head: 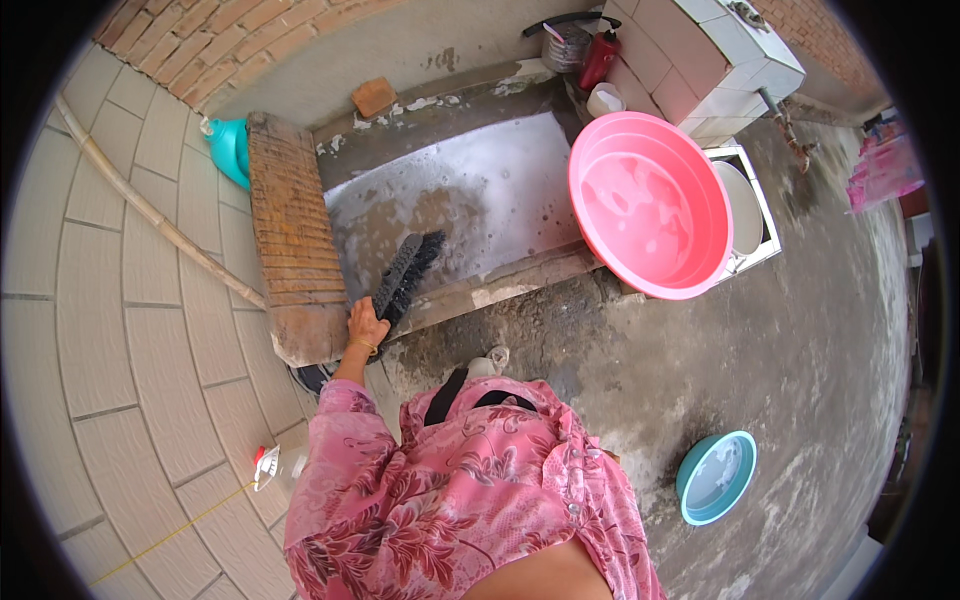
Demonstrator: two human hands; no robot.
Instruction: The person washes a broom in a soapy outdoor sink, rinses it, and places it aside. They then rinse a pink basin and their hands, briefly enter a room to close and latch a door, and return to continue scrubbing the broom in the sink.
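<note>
My left hand (pixel 367 321) grips the end of a black bristle brush (pixel 411 271) over the near left part of a concrete trough (pixel 499 291). The brush's far end reaches over the cloudy, sudsy water (pixel 495 191) inside; whether it dips in is not plain. A ridged wooden washboard (pixel 292 232) lies across the trough's left end, just left of the hand. A large pink basin (pixel 712 196) with some liquid sits at the trough's right end. My right hand is out of view.
A red brick (pixel 373 97) lies on the back ledge. A red pump bottle (pixel 599 60) and white cup (pixel 605 100) stand at the back right corner. A teal container (pixel 227 148) is behind the washboard. A blue basin (pixel 716 478) stands on the floor, right; a pole (pixel 161 221) lies left.
</note>
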